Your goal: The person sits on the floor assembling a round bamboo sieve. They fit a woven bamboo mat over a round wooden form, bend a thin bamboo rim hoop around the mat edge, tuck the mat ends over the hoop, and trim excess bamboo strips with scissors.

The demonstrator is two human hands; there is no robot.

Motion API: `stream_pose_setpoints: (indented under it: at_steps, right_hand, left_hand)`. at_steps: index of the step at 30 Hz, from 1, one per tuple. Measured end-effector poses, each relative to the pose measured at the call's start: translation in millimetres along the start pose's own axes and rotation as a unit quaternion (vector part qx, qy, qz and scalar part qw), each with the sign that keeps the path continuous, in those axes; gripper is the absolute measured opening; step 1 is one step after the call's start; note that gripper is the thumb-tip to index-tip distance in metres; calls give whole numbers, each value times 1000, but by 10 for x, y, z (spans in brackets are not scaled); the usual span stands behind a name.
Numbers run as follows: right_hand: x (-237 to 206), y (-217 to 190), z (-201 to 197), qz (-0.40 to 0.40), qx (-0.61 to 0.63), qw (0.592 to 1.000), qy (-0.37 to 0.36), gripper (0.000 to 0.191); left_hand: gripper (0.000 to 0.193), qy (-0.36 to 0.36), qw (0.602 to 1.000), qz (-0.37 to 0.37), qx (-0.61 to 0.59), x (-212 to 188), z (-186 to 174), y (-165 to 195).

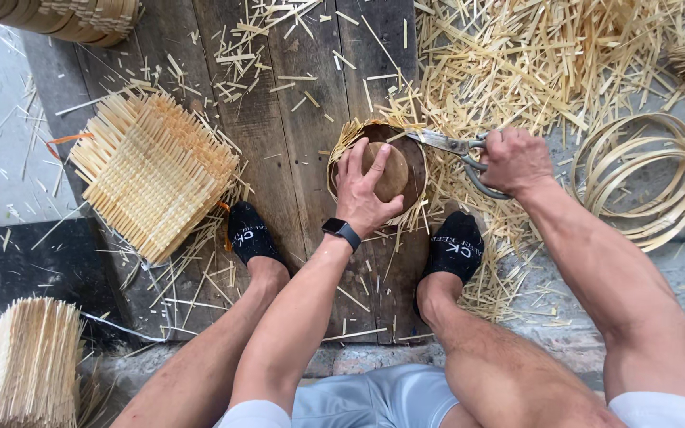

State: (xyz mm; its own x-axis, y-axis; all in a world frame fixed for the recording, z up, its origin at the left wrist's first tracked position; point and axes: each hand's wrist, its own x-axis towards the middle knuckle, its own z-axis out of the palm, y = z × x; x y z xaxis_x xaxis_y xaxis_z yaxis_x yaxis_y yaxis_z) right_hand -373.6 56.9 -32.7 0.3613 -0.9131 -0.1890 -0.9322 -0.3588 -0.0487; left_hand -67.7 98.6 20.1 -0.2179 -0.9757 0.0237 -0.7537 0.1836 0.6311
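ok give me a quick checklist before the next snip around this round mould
1. Left hand pressing the wooden mould: ok.
2. Right hand in the scissors handles: ok.
3. Blades at the woven rim: ok.
4. Left fingers apart from the blades: ok.
5. Both feet back from the cut: ok.
6. How far the blades are open: cannot tell.

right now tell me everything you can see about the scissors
The scissors look like metal, with plain grey blades and dark looped handles. The right hand grips the handles, fingers through the loops. They lie nearly level, blades pointing left, tips at the upper right rim of the round woven piece that the left hand presses onto the wooden boards. Whether the blades are parted is unclear.
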Motion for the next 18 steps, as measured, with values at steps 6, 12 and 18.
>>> stream_pose_setpoints:
  at_steps: [6, 12, 18]
  right_hand:
    - [69, -183, -31, 14, -7, 996, 86, 41]
    - [47, -58, -46, 4, 17, 1000, -9, 36]
    - [124, -143, -55, 20, -22, 999, 16, 34]
  left_hand:
    - [98, -52, 997, 52, -17, 75, -144, -6]
    - [121, 62, 989, -132, -4, 3, -104, 245]
    - [115, 22, 996, -87, -12, 31, -6, 224]
